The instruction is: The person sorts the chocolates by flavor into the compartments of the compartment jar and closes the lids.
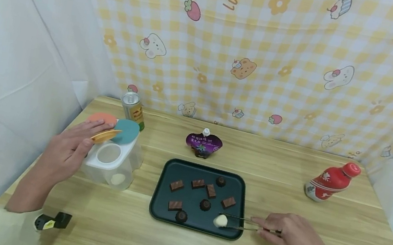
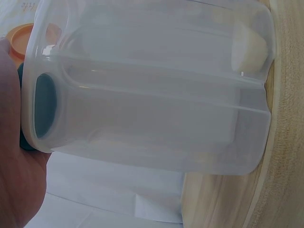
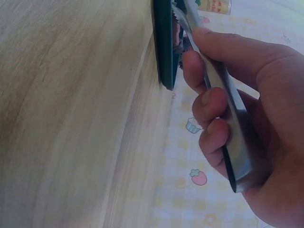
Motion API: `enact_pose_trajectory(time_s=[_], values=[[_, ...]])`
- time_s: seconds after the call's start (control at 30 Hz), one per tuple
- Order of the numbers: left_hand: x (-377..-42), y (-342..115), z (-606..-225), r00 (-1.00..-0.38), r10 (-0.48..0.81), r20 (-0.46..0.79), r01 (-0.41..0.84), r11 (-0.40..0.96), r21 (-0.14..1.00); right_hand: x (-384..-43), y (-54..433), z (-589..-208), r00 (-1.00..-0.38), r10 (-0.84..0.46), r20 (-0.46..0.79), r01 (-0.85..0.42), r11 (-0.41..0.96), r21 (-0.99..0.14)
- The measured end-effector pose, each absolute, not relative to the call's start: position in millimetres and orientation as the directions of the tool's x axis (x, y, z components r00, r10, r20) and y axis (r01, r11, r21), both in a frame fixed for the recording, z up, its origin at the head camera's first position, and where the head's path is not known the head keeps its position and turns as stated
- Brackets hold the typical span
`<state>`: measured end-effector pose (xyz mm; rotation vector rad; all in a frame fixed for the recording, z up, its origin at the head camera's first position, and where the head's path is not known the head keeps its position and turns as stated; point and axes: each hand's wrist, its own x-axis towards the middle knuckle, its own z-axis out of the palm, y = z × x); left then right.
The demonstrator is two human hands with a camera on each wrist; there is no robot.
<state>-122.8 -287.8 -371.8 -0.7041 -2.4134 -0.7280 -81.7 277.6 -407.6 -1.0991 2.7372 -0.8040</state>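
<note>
A white piece (image 1: 220,221) sits at the near-right part of the dark tray (image 1: 198,226), between the tips of metal tongs (image 3: 243,152). The right hand (image 1: 289,233) grips the tongs, fingers curled round them. Five rectangular chocolates and three round chocolates (image 1: 205,204) lie on the tray. To its left, the left hand (image 1: 68,148) reaches over a clear container (image 1: 138,157), fingers extended beside a raised orange lid (image 1: 105,136); whether the thumb presses it, I cannot tell. Teal (image 1: 126,132) and coral lids (image 1: 101,116) cover other compartments. Farther out on the tabletop (image 1: 115,234) are a can (image 1: 132,107), a purple pouch (image 1: 204,143) and, right, a red bottle (image 1: 331,182).
</note>
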Motion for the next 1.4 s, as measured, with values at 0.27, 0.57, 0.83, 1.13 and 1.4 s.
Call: enact_pose_trajectory(time_s=[0.27, 0.57, 0.83, 1.13, 1.4], values=[[-123, -289, -373, -0.745, 0.319, 0.586, 0.585, 0.734, 0.345, -82, 277, -411, -0.721, -0.672, 0.171, -0.66, 0.588, -0.468], [-122, -288, -373, -0.751, 0.316, 0.579, 0.581, 0.733, 0.354, -83, 276, -408, -0.718, -0.649, 0.252, -0.679, 0.575, -0.455], [-122, -289, -372, -0.749, 0.318, 0.582, 0.585, 0.73, 0.354, -98, 259, -398, -0.702, -0.638, 0.316, -0.704, 0.554, -0.445], [-122, -288, -373, -0.753, 0.314, 0.579, 0.58, 0.733, 0.357, -121, 219, -393, -0.668, -0.626, 0.403, -0.74, 0.506, -0.442], [-122, -287, -371, -0.743, 0.32, 0.588, 0.592, 0.724, 0.354, -132, 176, -385, -0.63, -0.622, 0.464, -0.772, 0.441, -0.458]])
